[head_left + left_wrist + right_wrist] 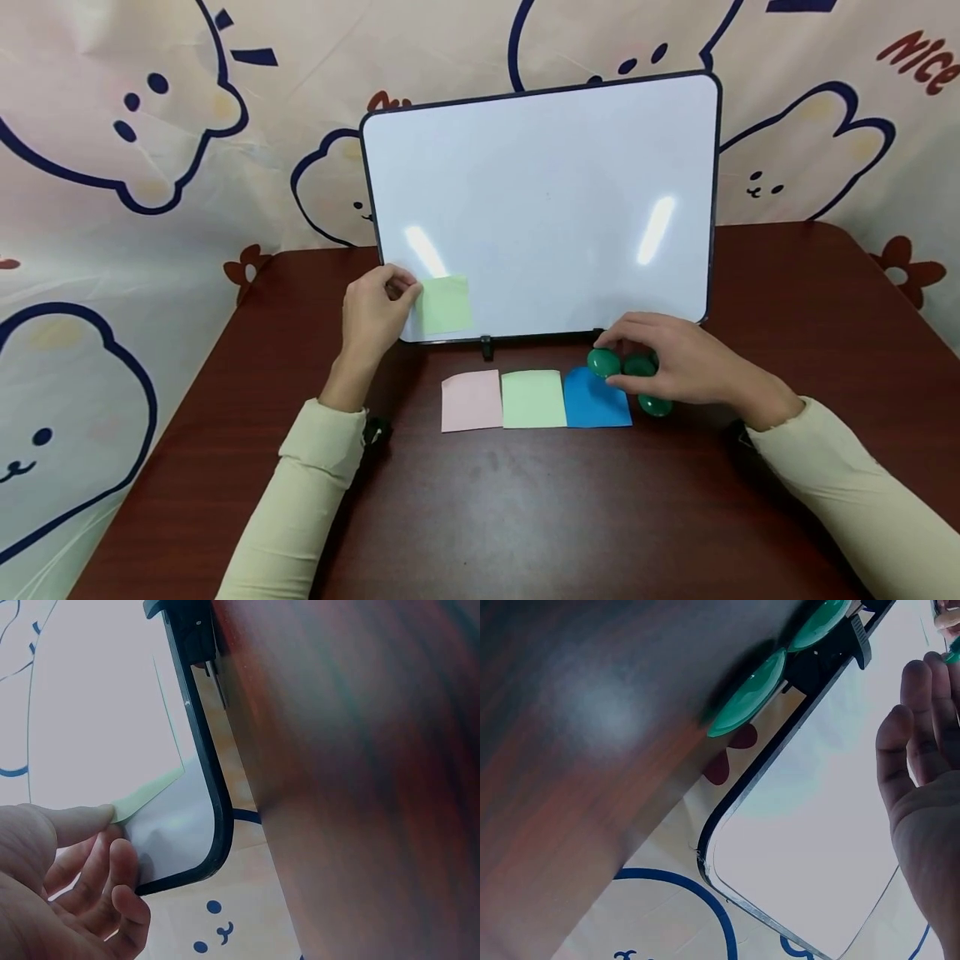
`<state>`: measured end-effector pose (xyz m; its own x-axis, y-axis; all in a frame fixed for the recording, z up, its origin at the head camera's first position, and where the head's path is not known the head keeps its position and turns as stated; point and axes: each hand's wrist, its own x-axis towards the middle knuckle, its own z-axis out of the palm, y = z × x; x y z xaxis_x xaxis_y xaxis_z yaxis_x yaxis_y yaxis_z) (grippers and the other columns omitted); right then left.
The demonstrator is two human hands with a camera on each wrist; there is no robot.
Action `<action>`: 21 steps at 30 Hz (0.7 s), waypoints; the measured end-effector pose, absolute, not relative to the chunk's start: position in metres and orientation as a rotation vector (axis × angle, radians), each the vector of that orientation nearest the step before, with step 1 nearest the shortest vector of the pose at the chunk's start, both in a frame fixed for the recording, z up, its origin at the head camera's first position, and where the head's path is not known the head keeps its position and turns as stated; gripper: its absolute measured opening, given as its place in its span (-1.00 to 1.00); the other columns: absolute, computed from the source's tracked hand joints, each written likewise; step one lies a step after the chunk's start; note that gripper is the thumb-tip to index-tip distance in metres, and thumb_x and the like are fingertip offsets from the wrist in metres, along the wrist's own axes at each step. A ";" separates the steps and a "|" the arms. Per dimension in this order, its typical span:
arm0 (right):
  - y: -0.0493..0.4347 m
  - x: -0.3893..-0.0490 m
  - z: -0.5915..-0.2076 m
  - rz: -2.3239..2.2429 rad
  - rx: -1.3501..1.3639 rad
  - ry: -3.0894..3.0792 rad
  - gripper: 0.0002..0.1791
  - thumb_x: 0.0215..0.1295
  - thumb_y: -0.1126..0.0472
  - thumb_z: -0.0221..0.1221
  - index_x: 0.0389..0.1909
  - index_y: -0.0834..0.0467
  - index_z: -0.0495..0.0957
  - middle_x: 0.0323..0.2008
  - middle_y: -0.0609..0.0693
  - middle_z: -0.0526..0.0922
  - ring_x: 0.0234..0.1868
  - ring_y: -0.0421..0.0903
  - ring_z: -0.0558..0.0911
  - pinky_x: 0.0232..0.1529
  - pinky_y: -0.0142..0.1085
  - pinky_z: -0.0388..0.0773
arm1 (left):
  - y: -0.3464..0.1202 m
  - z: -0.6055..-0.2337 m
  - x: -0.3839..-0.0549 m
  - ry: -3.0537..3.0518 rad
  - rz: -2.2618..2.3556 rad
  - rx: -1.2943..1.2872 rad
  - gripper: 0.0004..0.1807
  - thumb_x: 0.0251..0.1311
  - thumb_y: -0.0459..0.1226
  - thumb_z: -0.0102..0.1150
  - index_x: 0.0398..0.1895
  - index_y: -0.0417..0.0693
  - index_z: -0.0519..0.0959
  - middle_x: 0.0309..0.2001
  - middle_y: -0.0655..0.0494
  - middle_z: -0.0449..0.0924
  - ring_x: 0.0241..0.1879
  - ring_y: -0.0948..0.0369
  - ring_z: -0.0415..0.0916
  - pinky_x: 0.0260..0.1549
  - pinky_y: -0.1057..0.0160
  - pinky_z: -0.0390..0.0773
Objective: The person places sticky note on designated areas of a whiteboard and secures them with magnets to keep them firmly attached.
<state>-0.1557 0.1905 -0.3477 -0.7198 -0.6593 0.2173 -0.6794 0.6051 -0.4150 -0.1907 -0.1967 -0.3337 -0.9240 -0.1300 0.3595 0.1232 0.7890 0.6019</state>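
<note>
My left hand [375,312] pinches the left edge of a light green sticky note [444,305], which lies over the lower left corner of a whiteboard [547,200]. In the left wrist view the thumb [86,823] is on the note's corner, close to the board's black frame. My right hand [678,358] holds a round, glossy green magnet [603,362] between thumb and fingertips, above a blue sticky note [596,404]. Two more green magnets [656,406] [750,694] are on the table beneath that hand, partly hidden by it in the head view.
A pink sticky note [472,402] and another light green one [533,400] lie in a row with the blue one, in front of the board. Black clips [487,347] support the board's lower edge on the dark wooden table [495,517]. Behind hangs a cartoon-print cloth [315,50].
</note>
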 end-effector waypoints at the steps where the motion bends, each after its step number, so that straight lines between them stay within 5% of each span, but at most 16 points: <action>1: 0.191 -0.155 -0.348 0.741 1.152 -2.778 -0.51 0.03 0.02 0.49 0.03 -0.11 0.61 -0.10 -0.26 0.64 -0.16 -0.29 0.59 -0.20 -0.26 0.68 | -0.196 -0.334 -0.191 -2.594 -0.916 0.003 -0.88 0.26 -0.27 0.31 -0.27 -0.15 0.67 -0.31 -0.06 0.68 -0.32 0.05 0.55 -0.29 0.15 0.51; 21: 0.194 -0.158 -0.349 0.770 1.160 -2.754 -0.53 0.08 0.02 0.47 0.03 -0.10 0.61 -0.11 -0.26 0.63 -0.19 -0.28 0.56 -0.25 -0.28 0.66 | -0.196 -0.334 -0.191 -2.603 -0.909 0.014 -0.86 0.26 -0.25 0.31 -0.25 -0.15 0.67 -0.29 -0.07 0.69 -0.29 0.05 0.56 -0.26 0.12 0.53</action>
<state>-0.1578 0.1935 -0.3491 -0.7162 -0.6563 0.2372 -0.6842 0.5934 -0.4239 -0.1909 -0.1963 -0.3336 -0.9269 -0.1332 0.3507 0.1141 0.7904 0.6019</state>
